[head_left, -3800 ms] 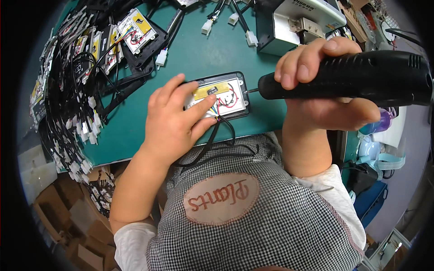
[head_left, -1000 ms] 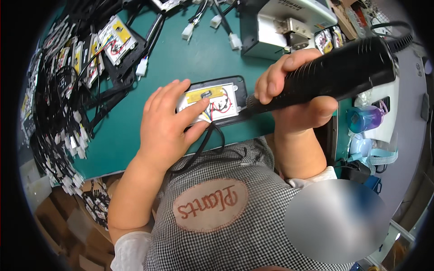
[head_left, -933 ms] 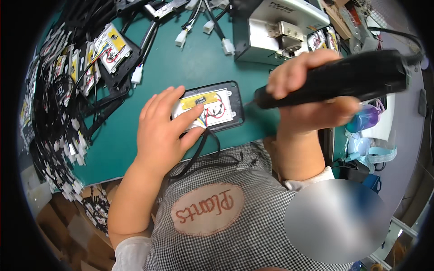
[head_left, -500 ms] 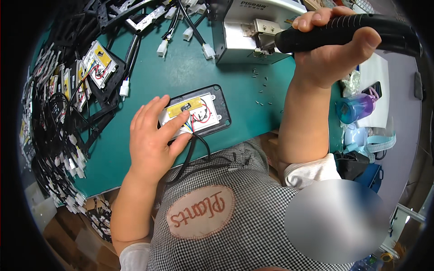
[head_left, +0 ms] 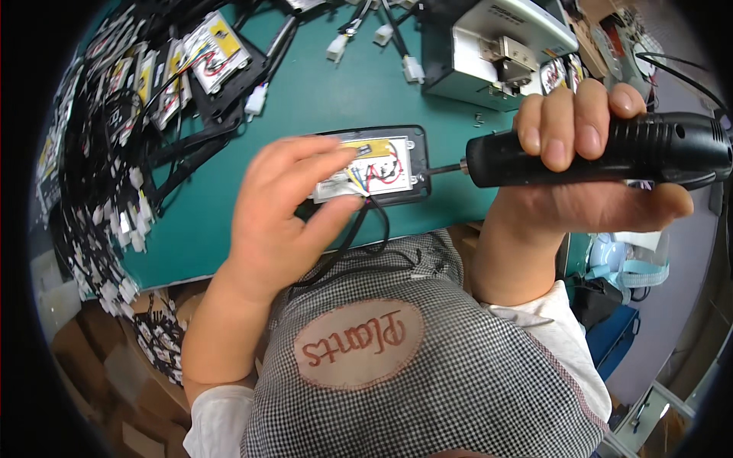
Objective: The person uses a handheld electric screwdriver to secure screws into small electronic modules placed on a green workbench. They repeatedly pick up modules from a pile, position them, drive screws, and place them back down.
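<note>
A white circuit board [head_left: 382, 183] with yellow tape and coloured wires lies in a black plastic housing [head_left: 418, 141] on the green mat. My left hand [head_left: 279, 202] rests over the board's left part, thumb and fingers closed against it. Black cables [head_left: 353, 233] run from the board toward my apron. In my right hand [head_left: 569, 141] is a black electric screwdriver [head_left: 489, 162], held level with the fingers wrapped over its body. Its bit points left, the tip at the housing's right end near the board's corner. Whether a screw sits under the tip is too small to tell.
A metal screw feeder [head_left: 473, 69] stands at the back right, with a few loose screws [head_left: 479, 120] before it. Wired boards in black housings [head_left: 217, 57] and a heap of white-plugged cables [head_left: 126, 221] crowd the left. White connectors [head_left: 412, 70] lie at the back.
My right hand has brought the screwdriver from the screw feeder down and toward me, to the housing's right end. My left hand stays on the board. The view has shifted.
</note>
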`<state>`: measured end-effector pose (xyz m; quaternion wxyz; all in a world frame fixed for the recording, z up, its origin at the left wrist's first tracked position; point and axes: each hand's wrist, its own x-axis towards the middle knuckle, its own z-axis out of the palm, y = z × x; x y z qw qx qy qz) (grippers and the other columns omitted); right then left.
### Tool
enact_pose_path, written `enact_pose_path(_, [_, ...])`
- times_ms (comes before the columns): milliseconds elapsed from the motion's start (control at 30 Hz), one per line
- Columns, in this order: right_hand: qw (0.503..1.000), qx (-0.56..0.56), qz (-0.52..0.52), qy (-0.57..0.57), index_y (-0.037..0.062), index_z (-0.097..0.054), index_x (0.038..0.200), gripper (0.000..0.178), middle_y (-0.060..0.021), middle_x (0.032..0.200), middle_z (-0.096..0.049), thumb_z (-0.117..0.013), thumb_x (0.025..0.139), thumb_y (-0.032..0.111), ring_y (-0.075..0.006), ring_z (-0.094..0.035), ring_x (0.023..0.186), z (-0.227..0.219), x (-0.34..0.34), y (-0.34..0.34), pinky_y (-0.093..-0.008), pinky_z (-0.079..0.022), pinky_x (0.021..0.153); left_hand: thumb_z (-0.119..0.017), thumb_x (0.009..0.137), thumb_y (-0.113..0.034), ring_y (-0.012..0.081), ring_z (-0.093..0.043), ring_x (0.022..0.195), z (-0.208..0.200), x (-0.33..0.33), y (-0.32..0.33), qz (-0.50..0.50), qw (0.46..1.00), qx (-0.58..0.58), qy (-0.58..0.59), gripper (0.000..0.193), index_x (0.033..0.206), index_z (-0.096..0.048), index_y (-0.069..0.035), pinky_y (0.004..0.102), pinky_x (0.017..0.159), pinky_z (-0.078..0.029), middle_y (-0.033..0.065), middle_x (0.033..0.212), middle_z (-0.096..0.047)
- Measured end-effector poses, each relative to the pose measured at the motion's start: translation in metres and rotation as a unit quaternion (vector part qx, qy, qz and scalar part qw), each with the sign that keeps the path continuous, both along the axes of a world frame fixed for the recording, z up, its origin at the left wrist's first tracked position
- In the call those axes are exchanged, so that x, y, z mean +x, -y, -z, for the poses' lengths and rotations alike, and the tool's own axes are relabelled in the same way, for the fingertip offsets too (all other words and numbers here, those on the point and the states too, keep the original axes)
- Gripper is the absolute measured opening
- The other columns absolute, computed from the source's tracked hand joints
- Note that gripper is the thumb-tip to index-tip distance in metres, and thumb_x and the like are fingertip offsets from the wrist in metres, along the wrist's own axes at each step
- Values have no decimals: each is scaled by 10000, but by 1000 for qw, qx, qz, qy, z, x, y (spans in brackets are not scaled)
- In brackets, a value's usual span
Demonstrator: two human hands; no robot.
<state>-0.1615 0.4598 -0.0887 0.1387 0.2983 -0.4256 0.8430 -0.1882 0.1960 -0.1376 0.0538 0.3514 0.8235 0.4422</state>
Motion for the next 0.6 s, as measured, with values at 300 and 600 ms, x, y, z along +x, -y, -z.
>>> enact_pose_path(300, [998, -51, -11, 17, 7, -563, 1115, 663, -51, 814, -577, -709, 745, 537, -179, -582, 668, -9, 1, 39, -330, -455, 630, -618, 904, -60, 90, -553, 601, 2, 21, -13, -8, 781, 277, 559, 131, 1011, -621, 15, 201, 495, -429, 94, 841, -661])
enact_pose_path(600, [993, -96, -21, 64, 4, -565, 1071, 592, -40, 763, -575, -713, 737, 469, -166, -584, 623, -11, 3, 48, -303, -457, 583, -663, 906, -143, 64, -499, 556, 3, 33, -11, 41, 820, 311, 479, 141, 876, -618, -13, 187, 495, -402, 57, 767, -623])
